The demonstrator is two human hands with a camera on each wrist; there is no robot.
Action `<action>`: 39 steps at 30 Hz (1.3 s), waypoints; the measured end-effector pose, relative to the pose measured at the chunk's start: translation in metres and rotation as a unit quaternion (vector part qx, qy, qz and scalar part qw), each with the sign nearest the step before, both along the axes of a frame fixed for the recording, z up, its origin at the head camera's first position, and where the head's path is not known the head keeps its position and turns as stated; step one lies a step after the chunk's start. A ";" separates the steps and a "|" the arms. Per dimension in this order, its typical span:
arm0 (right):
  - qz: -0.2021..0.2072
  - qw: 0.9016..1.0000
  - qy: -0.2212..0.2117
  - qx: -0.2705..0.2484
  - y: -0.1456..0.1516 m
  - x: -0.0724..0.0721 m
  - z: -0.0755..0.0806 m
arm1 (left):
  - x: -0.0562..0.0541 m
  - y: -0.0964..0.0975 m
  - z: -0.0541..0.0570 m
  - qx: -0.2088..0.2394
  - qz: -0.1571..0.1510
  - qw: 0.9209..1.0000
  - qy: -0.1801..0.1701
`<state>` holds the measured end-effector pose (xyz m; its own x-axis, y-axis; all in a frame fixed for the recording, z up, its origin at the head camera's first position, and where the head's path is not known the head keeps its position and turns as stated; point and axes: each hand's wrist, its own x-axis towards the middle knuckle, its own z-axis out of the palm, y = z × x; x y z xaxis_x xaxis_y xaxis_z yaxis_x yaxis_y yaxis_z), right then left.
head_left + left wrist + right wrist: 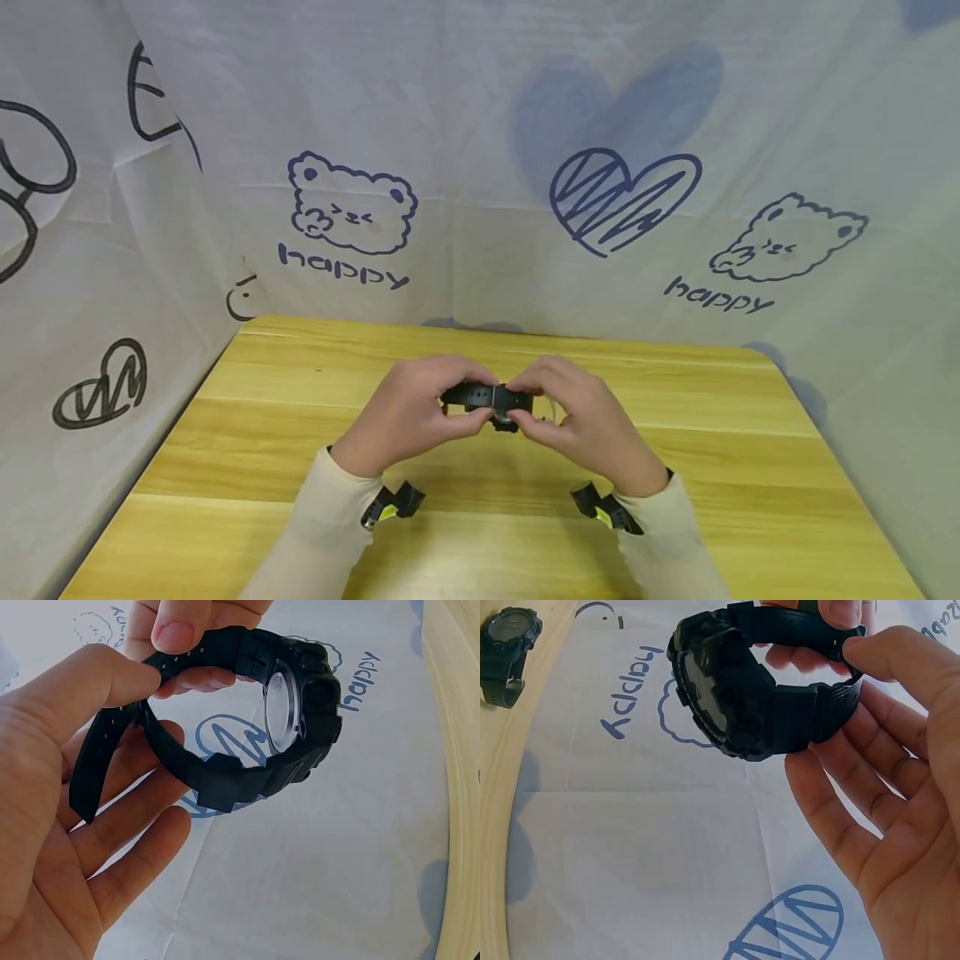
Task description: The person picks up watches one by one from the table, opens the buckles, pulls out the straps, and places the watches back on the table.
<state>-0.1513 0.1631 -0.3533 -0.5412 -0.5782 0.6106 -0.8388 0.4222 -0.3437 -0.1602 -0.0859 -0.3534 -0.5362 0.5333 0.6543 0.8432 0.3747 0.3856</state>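
A black wristwatch (pixel 516 401) is up between both hands, its strap closed into a loop. My left hand (pixel 412 408) pinches the strap near its holes between thumb and index finger; in the left wrist view the strap's loose end (pixel 94 776) hangs down by its fingers. With thumb and fingers, my right hand (pixel 573 408) grips the strap close beside the left fingertips. The watch case (pixel 311 697) points away from the palms, its round metal back facing inside the loop. Part of the buckle area is hidden by the fingers.
A second black watch (pixel 508 637) lies on the wooden table (pixel 225 450) in the right wrist view. A white cloth (pixel 480 100) with blue drawings hangs behind the table. Black wrist mounts (pixel 393 504) with yellow parts sit at both sleeves.
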 end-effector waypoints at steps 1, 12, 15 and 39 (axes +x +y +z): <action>0.001 1.000 0.003 -0.001 0.000 0.000 0.000 | 0.000 0.000 0.000 0.000 0.000 1.000 0.001; 0.012 1.000 -0.011 -0.002 0.002 -0.002 0.000 | -0.001 -0.001 0.001 0.000 -0.007 1.000 -0.006; 0.011 1.000 -0.016 -0.001 0.003 -0.001 0.001 | -0.001 -0.001 0.000 0.001 -0.001 1.000 -0.008; 0.030 0.999 -0.040 -0.015 -0.004 0.001 -0.003 | 0.001 0.000 0.001 -0.032 -0.014 0.999 -0.015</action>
<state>-0.1503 0.1595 -0.3558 -0.5545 -0.5929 0.5839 -0.8312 0.3605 -0.4232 -0.1594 -0.0855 -0.3525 -0.5397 0.5885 0.6020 0.8419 0.3769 0.3862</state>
